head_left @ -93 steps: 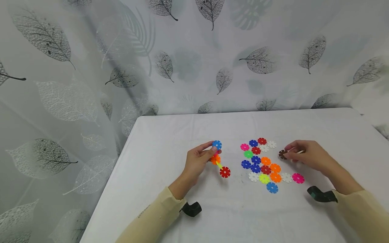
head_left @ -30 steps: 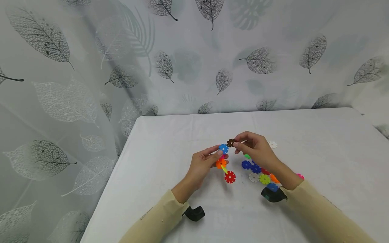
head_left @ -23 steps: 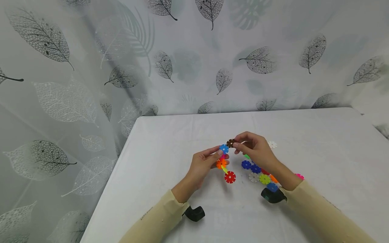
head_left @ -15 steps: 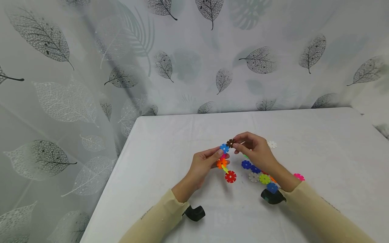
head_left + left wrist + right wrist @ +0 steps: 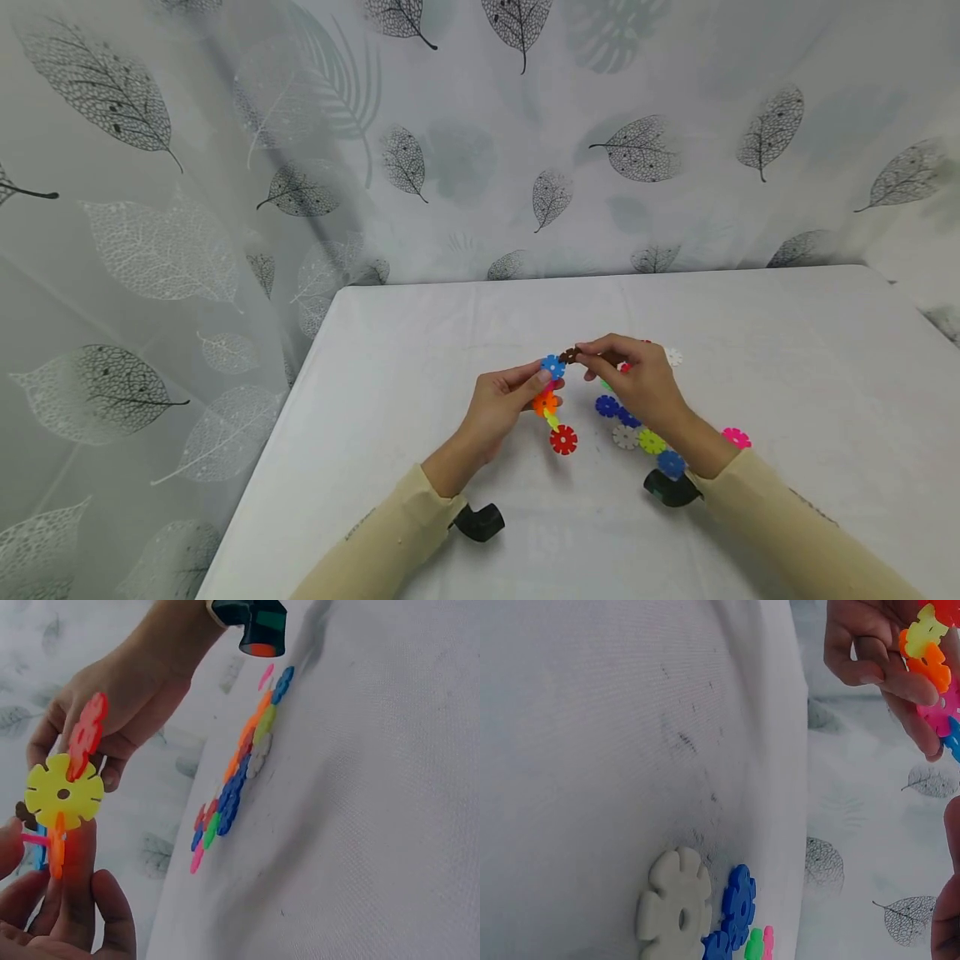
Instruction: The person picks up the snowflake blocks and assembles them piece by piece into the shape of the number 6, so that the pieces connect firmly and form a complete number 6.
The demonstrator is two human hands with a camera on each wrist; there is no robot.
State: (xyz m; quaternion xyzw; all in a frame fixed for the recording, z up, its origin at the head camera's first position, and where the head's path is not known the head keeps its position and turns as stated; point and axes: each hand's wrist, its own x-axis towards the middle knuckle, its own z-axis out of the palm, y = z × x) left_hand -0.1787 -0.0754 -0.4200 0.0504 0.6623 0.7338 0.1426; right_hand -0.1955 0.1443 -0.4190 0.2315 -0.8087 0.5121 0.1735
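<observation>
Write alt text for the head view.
A person's left hand holds a chain of colorful notched discs, and the right hand pinches a brown disc beside the chain's blue disc. More discs lie on a white table, partly hidden by the right arm.

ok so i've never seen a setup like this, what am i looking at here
No machine here: a person works with two bare hands. The wide picture comes from a camera on the head, looking forward and down; the other two come from one on each wrist. The left hand holds a chain of linked discs: blue, pink, orange, yellow, red. The right hand pinches a brown disc in its fingers, at the chain's blue end. Loose notched discs lie on the white table.
</observation>
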